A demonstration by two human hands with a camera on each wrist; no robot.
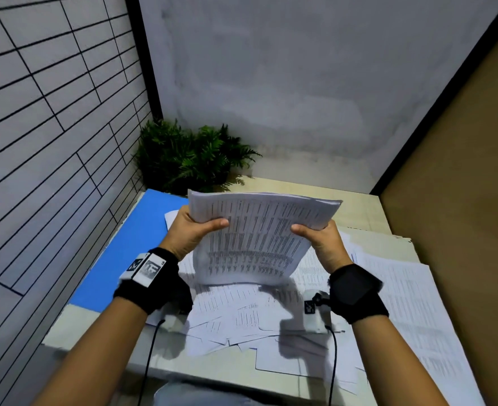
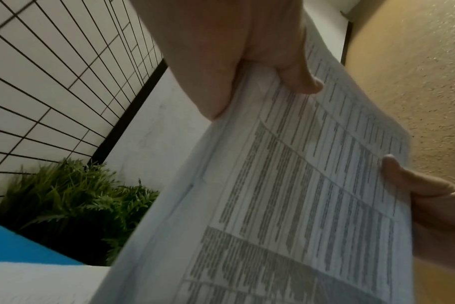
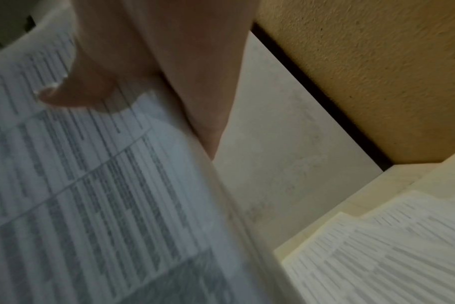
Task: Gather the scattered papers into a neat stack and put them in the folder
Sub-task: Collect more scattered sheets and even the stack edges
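A thick stack of printed papers (image 1: 256, 238) stands nearly upright above the desk, its lower edge just over the loose sheets. My left hand (image 1: 195, 232) grips its left edge, thumb on the front. My right hand (image 1: 315, 238) grips the right edge the same way. The left wrist view shows the stack (image 2: 286, 195) close up with my left thumb (image 2: 301, 80) on the print. In the right wrist view the stack (image 3: 91, 195) fills the left side under my right thumb (image 3: 75, 92). A blue folder (image 1: 130, 247) lies flat on the desk at the left. Several loose papers (image 1: 241, 317) lie scattered beneath.
A green fern plant (image 1: 189, 159) stands at the desk's back left corner. More printed sheets (image 1: 411, 303) cover the desk's right side. A tiled wall (image 1: 51, 127) runs along the left, a tan partition (image 1: 461, 171) along the right. The desk's front edge (image 1: 212, 373) is near my body.
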